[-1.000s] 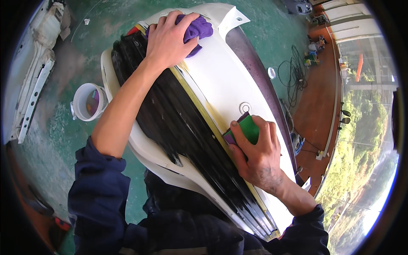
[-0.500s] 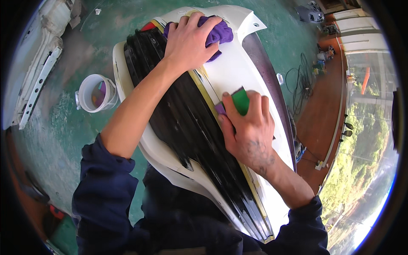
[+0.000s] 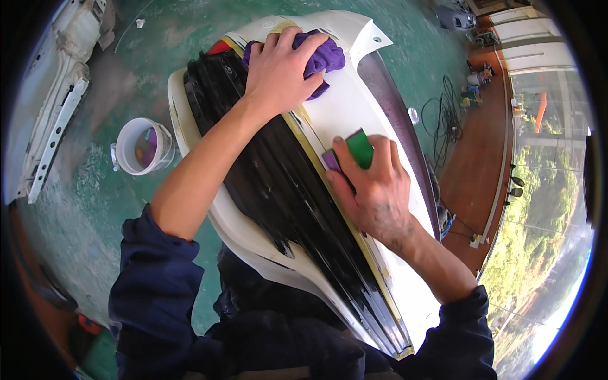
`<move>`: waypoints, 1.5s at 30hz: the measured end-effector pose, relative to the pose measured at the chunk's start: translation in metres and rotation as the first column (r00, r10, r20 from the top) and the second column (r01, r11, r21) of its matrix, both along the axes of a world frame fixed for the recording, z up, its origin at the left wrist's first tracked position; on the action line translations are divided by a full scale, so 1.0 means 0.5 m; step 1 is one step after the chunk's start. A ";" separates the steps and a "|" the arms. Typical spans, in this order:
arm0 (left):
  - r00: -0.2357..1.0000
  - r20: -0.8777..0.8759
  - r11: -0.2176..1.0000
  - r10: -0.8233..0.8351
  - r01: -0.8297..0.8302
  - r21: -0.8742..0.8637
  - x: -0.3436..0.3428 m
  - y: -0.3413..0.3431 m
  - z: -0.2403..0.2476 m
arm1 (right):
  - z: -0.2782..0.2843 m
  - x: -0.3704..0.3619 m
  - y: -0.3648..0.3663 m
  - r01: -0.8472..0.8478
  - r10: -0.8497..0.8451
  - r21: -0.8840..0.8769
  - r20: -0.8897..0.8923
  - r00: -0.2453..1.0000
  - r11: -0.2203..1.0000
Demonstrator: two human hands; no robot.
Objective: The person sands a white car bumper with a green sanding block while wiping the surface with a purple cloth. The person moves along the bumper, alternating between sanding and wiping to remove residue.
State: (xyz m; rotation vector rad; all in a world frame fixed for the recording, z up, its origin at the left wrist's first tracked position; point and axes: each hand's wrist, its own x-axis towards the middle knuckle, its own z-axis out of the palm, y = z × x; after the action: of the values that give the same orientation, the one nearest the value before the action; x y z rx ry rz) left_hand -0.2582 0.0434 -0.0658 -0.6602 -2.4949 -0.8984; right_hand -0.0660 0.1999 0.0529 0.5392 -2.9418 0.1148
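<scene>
A white car bumper (image 3: 345, 104) with a black ribbed section (image 3: 272, 183) lies before me, yellow masking tape (image 3: 306, 140) running along the border between the two. At its far end my left hand (image 3: 278, 73) is closed over a bunched purple cloth (image 3: 327, 57), pressing it on the bumper. Nearer and to the right, my right hand (image 3: 377, 187) grips a green sanding block (image 3: 360, 150) with a purple face, flat against the white surface beside the tape. My right fingers partly hide the block.
A white bucket (image 3: 166, 149) holding water and colourful pieces stands on the green floor to the left. A large white car panel (image 3: 60, 111) is at the far left. Black cable (image 3: 446, 114) lies coiled at the right, near a brown strip of floor (image 3: 468, 171).
The view has shifted slightly, so the bumper and bucket appear a little lower. Both hands keep their grips, with hardly any movement over the bumper.
</scene>
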 end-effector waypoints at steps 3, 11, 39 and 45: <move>1.000 -0.003 1.000 0.016 -0.016 -0.027 0.001 0.010 0.002 | -0.003 0.017 0.013 -0.023 0.024 0.024 -0.016 1.000 0.999; 0.995 0.095 0.990 0.012 -0.025 0.137 -0.021 0.002 -0.003 | -0.020 -0.079 -0.051 0.009 -0.007 0.022 -0.057 0.998 1.000; 0.996 0.020 0.997 0.082 -0.082 -0.012 -0.010 0.026 0.007 | -0.034 -0.087 -0.028 0.021 -0.022 -0.009 -0.057 0.998 1.000; 0.996 0.012 0.996 0.084 -0.084 -0.032 -0.015 0.011 -0.001 | 0.039 0.119 0.034 0.070 -0.067 -0.014 0.155 0.986 0.997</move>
State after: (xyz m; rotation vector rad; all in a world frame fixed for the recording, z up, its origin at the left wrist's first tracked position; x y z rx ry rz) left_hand -0.2656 0.0489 -0.0662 -0.5565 -2.5334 -0.8374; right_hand -0.0066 0.2169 0.0724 0.4442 -3.1027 0.1849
